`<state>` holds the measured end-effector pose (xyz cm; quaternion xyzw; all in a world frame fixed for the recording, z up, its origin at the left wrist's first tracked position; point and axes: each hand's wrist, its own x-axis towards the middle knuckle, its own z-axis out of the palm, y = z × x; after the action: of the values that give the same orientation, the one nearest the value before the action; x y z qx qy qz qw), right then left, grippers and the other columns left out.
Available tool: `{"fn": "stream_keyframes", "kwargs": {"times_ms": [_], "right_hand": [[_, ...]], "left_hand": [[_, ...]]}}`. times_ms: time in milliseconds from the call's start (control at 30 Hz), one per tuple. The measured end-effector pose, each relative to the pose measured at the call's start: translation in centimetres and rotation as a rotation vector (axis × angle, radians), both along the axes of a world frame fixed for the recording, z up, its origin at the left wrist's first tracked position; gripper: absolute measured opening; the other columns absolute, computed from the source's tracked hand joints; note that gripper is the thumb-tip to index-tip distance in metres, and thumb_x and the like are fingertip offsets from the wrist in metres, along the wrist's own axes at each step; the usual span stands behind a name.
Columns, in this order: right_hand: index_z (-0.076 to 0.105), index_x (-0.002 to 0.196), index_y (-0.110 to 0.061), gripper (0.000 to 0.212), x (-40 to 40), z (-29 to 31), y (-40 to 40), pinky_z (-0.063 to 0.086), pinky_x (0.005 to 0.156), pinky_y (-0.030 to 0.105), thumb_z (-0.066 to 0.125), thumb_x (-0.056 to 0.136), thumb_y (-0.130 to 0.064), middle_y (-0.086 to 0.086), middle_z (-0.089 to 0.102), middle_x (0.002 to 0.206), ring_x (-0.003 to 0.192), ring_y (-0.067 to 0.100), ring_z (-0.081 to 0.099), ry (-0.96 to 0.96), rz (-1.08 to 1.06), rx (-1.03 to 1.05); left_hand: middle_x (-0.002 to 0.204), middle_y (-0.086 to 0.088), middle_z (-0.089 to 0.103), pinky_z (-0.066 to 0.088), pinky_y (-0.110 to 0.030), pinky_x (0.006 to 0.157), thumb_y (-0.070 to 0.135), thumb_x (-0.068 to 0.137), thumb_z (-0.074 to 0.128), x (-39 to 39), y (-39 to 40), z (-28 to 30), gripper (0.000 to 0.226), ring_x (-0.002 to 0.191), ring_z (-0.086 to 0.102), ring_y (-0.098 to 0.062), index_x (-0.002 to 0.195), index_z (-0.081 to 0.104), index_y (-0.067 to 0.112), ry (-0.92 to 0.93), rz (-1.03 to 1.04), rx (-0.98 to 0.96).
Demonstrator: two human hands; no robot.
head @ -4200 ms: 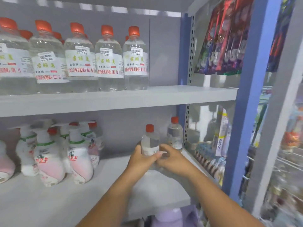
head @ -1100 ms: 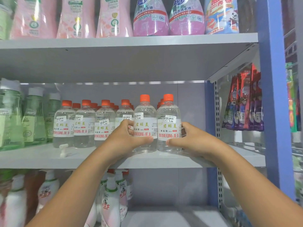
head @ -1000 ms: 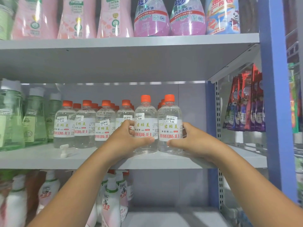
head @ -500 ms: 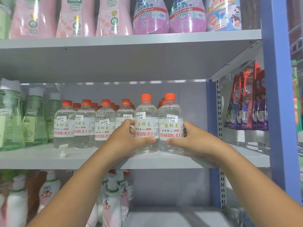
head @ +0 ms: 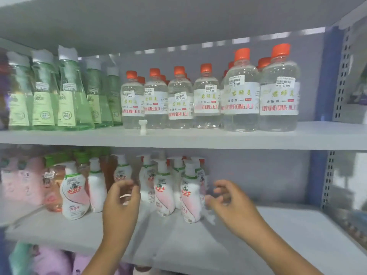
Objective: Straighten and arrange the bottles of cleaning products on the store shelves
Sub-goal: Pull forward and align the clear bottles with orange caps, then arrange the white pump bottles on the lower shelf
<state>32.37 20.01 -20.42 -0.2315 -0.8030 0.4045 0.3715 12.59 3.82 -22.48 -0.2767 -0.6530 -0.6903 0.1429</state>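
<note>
Head: both hands half-curled nr pump bottles

- Blue upright post — far right of both hands, above them.
- Perforated grey rail just beside that post.
- Small white loose cap or pump piece on the shelf board above the left hand.

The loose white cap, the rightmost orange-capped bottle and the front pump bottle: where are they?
loose white cap [head: 142,127], head view, its middle.
rightmost orange-capped bottle [head: 279,100], head view, its label.
front pump bottle [head: 189,197], head view, its body.
</note>
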Motion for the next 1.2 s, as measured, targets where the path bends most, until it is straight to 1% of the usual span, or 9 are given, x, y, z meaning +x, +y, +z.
{"fn": "stream_keyframes", "kwargs": {"times_ms": [133, 400, 533, 733, 833, 933, 1033, 1133, 1200], "right_hand": [[0.054, 0.116, -0.037, 0.060, -8.6, -4.6, 2.2, 0.056, 0.094, 0.038, 0.078, 0.067, -0.061, -0.011, 0.059, 0.118, 0.105, 0.008, 0.064, -0.203, -0.055, -0.136], [0.056, 0.093, -0.034, 0.031, -11.5, -5.7, 1.0, 0.051, 0.067, 0.022, 0.084, 0.080, -0.029, -0.017, 0.069, 0.094, 0.084, -0.003, 0.066, -0.064, -0.354, -0.093], [0.057, 0.092, -0.025, 0.027, -8.4, -5.1, 3.4, 0.048, 0.060, 0.026, 0.082, 0.082, -0.024, -0.012, 0.069, 0.089, 0.081, 0.004, 0.067, 0.024, -0.547, -0.115], [0.052, 0.086, -0.021, 0.024, -4.7, -5.5, 7.9, 0.053, 0.062, 0.036, 0.076, 0.085, -0.024, -0.001, 0.066, 0.081, 0.073, 0.021, 0.066, 0.010, -0.753, -0.088], [0.054, 0.100, -0.020, 0.032, -4.3, -5.4, 9.2, 0.060, 0.075, 0.047, 0.078, 0.082, -0.032, 0.005, 0.068, 0.093, 0.087, 0.034, 0.069, -0.026, -0.735, -0.147], [0.058, 0.127, -0.006, 0.068, -4.3, -5.5, 8.8, 0.056, 0.090, 0.048, 0.084, 0.075, -0.041, 0.017, 0.061, 0.118, 0.109, 0.037, 0.062, -0.026, -0.875, 0.043], [0.058, 0.127, -0.008, 0.052, -6.7, -5.6, 6.2, 0.050, 0.091, 0.038, 0.080, 0.084, -0.029, 0.011, 0.058, 0.118, 0.106, 0.027, 0.058, 0.004, -0.747, 0.208], [0.052, 0.134, -0.020, 0.066, -11.1, -5.4, 5.1, 0.049, 0.094, 0.033, 0.086, 0.079, -0.034, -0.001, 0.052, 0.122, 0.109, 0.015, 0.057, -0.030, -0.492, 0.017], [0.055, 0.116, -0.026, 0.057, -13.5, -5.2, 5.0, 0.054, 0.086, 0.028, 0.092, 0.073, -0.026, -0.009, 0.062, 0.110, 0.098, 0.009, 0.066, 0.017, -0.335, -0.107]], "left_hand": [[0.100, 0.008, 0.069, 0.051, -0.019, 0.076, 0.012, 0.094, 0.070, -5.2, 0.0, -2.9, 0.020, 0.094, 0.067, -0.010, 0.097, 0.061, 0.030, -0.098, -0.066, -0.152], [0.106, 0.028, 0.059, 0.048, -0.021, 0.079, 0.049, 0.077, 0.085, -8.4, 5.5, -4.1, 0.053, 0.096, 0.059, 0.008, 0.115, 0.049, 0.037, -0.115, -0.416, -0.495], [0.088, 0.007, 0.062, 0.043, -0.029, 0.057, 0.063, 0.072, 0.081, -9.7, 9.2, -3.8, 0.062, 0.077, 0.061, -0.014, 0.108, 0.058, 0.019, -0.103, -0.278, -0.635], [0.084, 0.004, 0.064, 0.044, -0.030, 0.053, 0.049, 0.077, 0.085, -14.4, 5.2, -4.4, 0.044, 0.069, 0.061, -0.010, 0.096, 0.057, 0.021, -0.074, -0.134, -0.478], [0.081, 0.001, 0.064, 0.052, -0.037, 0.060, 0.053, 0.074, 0.083, -17.2, 3.7, -4.2, 0.046, 0.068, 0.061, -0.017, 0.092, 0.058, 0.020, -0.075, -0.076, -0.544], [0.107, -0.008, 0.056, 0.054, -0.047, 0.081, 0.050, 0.073, 0.086, -15.9, 3.1, -4.1, 0.058, 0.095, 0.061, -0.032, 0.104, 0.057, 0.010, 0.000, 0.073, -0.509], [0.104, -0.001, 0.055, 0.048, -0.037, 0.086, 0.037, 0.084, 0.080, -11.4, 3.5, -3.6, 0.037, 0.101, 0.054, -0.023, 0.104, 0.060, 0.013, 0.298, 0.106, -0.286], [0.103, 0.013, 0.059, 0.049, -0.028, 0.079, 0.036, 0.086, 0.079, -8.0, 7.5, -2.1, 0.032, 0.092, 0.059, -0.004, 0.111, 0.059, 0.031, 0.177, -0.279, -0.345], [0.104, 0.007, 0.065, 0.055, -0.032, 0.080, 0.036, 0.081, 0.082, -7.5, 10.8, -1.9, 0.044, 0.090, 0.066, -0.013, 0.117, 0.058, 0.028, 0.063, -0.327, -0.441]]}}
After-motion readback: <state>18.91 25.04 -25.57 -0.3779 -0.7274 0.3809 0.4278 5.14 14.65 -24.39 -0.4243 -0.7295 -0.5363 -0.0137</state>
